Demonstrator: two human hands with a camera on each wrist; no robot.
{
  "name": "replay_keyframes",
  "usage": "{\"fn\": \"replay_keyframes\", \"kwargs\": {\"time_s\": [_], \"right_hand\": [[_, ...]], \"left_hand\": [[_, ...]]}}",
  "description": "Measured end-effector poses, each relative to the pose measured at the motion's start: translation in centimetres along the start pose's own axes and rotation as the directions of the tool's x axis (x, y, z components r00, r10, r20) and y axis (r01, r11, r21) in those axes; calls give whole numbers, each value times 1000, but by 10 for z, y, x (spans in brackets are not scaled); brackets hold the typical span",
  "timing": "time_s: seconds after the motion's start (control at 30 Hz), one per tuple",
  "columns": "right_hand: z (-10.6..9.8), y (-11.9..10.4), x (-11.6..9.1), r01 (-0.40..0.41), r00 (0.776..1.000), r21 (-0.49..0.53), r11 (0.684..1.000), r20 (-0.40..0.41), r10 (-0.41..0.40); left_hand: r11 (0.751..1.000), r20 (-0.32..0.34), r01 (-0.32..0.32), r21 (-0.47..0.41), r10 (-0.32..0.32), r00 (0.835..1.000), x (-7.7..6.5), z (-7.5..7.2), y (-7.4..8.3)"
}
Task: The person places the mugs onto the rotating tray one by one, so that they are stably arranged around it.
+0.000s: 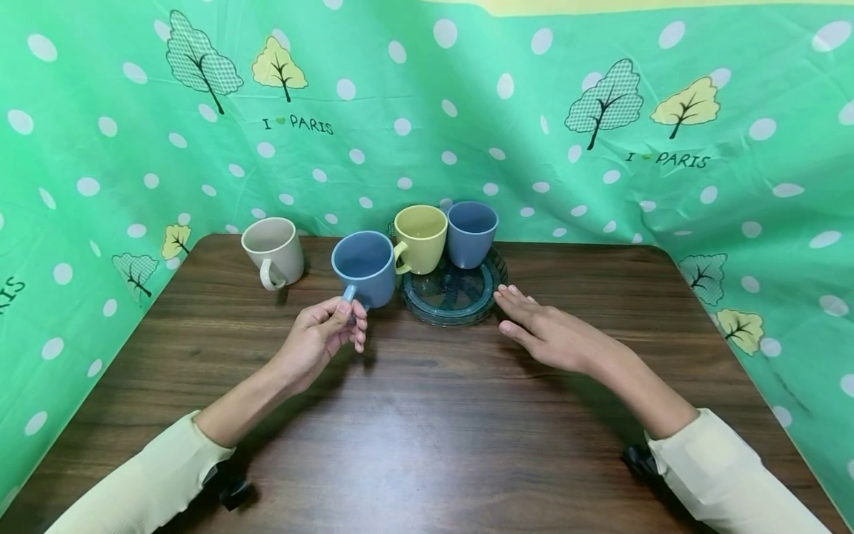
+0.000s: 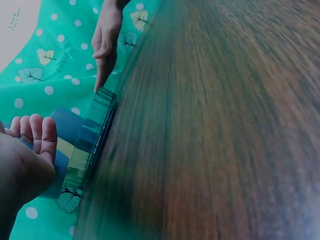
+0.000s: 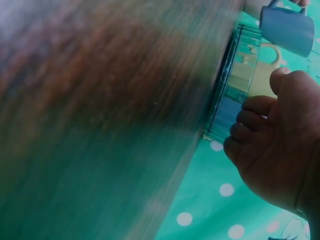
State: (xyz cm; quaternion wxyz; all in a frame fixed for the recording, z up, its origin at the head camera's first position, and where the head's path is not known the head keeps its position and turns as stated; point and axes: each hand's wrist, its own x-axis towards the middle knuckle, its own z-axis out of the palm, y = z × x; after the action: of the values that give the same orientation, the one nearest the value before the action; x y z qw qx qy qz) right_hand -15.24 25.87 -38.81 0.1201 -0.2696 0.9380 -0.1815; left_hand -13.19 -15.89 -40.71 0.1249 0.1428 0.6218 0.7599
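Observation:
My left hand (image 1: 320, 337) pinches the handle of a blue mug (image 1: 373, 278), held upright just above the table, left of a round clear glass tray (image 1: 451, 317). On that tray stand a yellow mug (image 1: 424, 245) and a second blue mug (image 1: 472, 239), side by side toward the back. The fingers of my right hand (image 1: 554, 334) are extended, tips at the tray's right rim; they look to be touching it. In the right wrist view, the held blue mug (image 3: 287, 31) is tilted in the picture, beyond the glass wall (image 3: 235, 90).
A whitish mug (image 1: 276, 256) stands at the back left of the dark wooden table (image 1: 427, 415), its handle facing the front. Behind and beside the table hangs a green curtain (image 1: 373, 163) with white dots and printed trees.

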Motion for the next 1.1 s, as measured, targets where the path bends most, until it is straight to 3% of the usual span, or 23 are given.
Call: {"fn": "replay_keyframes", "kwargs": {"time_s": [1.1], "right_hand": [[3, -9, -5, 2, 1000, 0, 1000, 25, -2]], "left_hand": [[999, 45, -30, -29, 31, 999, 8, 17, 5]]}}
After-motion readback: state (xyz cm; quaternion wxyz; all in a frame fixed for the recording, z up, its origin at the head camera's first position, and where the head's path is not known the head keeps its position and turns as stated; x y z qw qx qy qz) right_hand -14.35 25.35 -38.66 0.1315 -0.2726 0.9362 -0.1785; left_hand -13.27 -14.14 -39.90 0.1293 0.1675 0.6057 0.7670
